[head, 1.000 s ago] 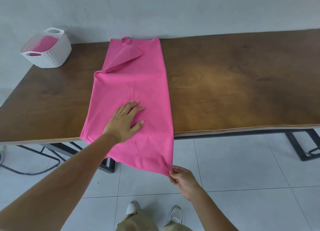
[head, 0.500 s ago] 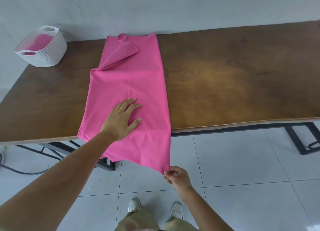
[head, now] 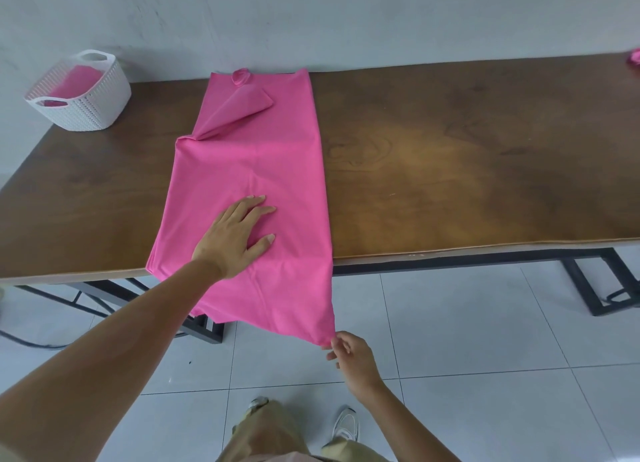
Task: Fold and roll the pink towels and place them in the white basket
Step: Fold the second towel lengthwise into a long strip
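Pink cloth towel [head: 249, 163] partly folded, not yet rolled
Left hand [head: 232, 240] lies flat on it, right hand [head: 349, 356] pinches its hanging corner; white woven basket [head: 90, 112] left of it already holds pink cloth.

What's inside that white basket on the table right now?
Pink cloth shows inside the white basket, likely a towel. Its walls cover the lower part, so the count cannot be told.

Khaki trousers [head: 270, 430] show at 6 o'clock, with white, grey-trimmed trainers [head: 346, 425] just beyond them; left forearm [head: 121, 340] and right forearm [head: 408, 423] are bare.
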`<action>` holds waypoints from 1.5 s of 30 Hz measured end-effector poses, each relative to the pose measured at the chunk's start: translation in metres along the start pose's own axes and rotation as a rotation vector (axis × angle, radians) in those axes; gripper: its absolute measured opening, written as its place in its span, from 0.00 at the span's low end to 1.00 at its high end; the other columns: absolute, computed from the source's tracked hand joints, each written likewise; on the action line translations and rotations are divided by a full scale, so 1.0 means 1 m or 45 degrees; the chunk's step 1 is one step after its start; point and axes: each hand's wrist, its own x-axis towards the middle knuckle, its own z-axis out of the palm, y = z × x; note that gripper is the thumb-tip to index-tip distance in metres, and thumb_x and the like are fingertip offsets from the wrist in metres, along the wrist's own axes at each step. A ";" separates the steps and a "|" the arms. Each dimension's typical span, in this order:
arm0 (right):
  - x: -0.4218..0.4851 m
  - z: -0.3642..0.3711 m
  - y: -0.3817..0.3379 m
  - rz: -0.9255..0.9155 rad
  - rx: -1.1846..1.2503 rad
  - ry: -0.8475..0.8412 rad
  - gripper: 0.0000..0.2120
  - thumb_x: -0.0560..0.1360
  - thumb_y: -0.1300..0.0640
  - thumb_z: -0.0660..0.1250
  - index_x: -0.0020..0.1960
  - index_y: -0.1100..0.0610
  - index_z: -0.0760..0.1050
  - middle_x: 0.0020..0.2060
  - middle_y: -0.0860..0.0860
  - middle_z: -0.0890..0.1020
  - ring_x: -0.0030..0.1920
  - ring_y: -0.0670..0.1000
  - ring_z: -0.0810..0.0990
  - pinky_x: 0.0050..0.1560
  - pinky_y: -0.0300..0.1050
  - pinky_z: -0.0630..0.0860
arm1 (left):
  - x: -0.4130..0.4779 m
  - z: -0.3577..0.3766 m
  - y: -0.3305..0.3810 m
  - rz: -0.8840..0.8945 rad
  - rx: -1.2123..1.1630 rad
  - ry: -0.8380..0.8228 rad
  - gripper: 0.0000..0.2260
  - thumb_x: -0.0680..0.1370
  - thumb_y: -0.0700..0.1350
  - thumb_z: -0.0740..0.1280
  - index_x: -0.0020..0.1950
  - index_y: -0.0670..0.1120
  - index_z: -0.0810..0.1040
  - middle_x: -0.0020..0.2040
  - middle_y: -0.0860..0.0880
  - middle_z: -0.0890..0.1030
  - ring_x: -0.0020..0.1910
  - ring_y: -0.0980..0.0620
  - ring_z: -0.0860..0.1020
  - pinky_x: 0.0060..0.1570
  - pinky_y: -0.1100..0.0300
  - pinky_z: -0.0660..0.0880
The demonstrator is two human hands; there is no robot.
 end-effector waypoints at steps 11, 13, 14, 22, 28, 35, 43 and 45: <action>-0.002 -0.020 0.001 0.004 -0.044 0.117 0.09 0.77 0.59 0.68 0.39 0.55 0.82 0.34 0.46 0.85 0.35 0.45 0.82 0.47 0.52 0.81 | 0.000 -0.001 0.000 0.004 -0.015 -0.002 0.28 0.81 0.65 0.53 0.77 0.54 0.64 0.79 0.51 0.62 0.78 0.48 0.60 0.78 0.46 0.58; -0.004 -0.027 -0.014 -0.012 -0.037 0.145 0.09 0.78 0.57 0.67 0.39 0.55 0.81 0.34 0.46 0.85 0.37 0.45 0.83 0.49 0.54 0.81 | 0.000 0.000 0.000 0.003 -0.022 0.000 0.28 0.81 0.65 0.53 0.77 0.54 0.65 0.79 0.51 0.62 0.78 0.48 0.60 0.78 0.45 0.58; -0.006 -0.031 -0.023 -0.053 -0.052 0.147 0.09 0.78 0.57 0.67 0.40 0.55 0.81 0.35 0.45 0.85 0.38 0.45 0.83 0.49 0.54 0.81 | 0.000 0.000 0.000 0.006 -0.027 0.003 0.28 0.81 0.65 0.53 0.77 0.54 0.65 0.79 0.51 0.62 0.78 0.48 0.60 0.78 0.45 0.58; -0.021 -0.068 -0.133 -0.679 -0.414 0.138 0.12 0.81 0.44 0.60 0.46 0.47 0.79 0.41 0.43 0.83 0.46 0.47 0.81 0.47 0.44 0.76 | -0.003 0.004 -0.002 0.044 -0.007 -0.018 0.29 0.82 0.66 0.49 0.79 0.53 0.62 0.81 0.50 0.59 0.81 0.48 0.55 0.79 0.44 0.57; 0.020 -0.088 -0.195 -0.875 -0.688 0.228 0.11 0.82 0.44 0.61 0.57 0.47 0.79 0.50 0.36 0.80 0.56 0.41 0.75 0.53 0.37 0.74 | -0.010 0.003 0.000 0.058 -0.101 0.004 0.28 0.81 0.66 0.53 0.78 0.54 0.65 0.79 0.51 0.62 0.79 0.49 0.58 0.78 0.46 0.58; 0.079 -0.080 -0.240 -0.818 -0.888 0.247 0.16 0.82 0.41 0.59 0.65 0.45 0.75 0.58 0.35 0.76 0.61 0.37 0.70 0.57 0.36 0.71 | 0.016 -0.020 -0.023 0.151 -0.255 0.039 0.19 0.80 0.61 0.60 0.64 0.52 0.76 0.62 0.53 0.75 0.62 0.52 0.72 0.65 0.55 0.72; 0.126 -0.059 -0.287 -0.726 -1.005 0.305 0.19 0.82 0.41 0.57 0.69 0.46 0.73 0.61 0.36 0.73 0.65 0.38 0.69 0.60 0.35 0.68 | 0.122 -0.056 -0.083 0.087 -0.005 0.181 0.23 0.79 0.59 0.56 0.61 0.46 0.81 0.68 0.45 0.75 0.66 0.42 0.73 0.64 0.43 0.74; 0.135 -0.054 -0.294 -0.719 -0.996 0.322 0.21 0.82 0.39 0.56 0.69 0.47 0.73 0.62 0.38 0.74 0.66 0.39 0.69 0.62 0.36 0.69 | 0.153 -0.067 -0.089 0.018 0.064 0.060 0.23 0.81 0.59 0.57 0.67 0.46 0.78 0.74 0.44 0.68 0.73 0.42 0.66 0.71 0.44 0.67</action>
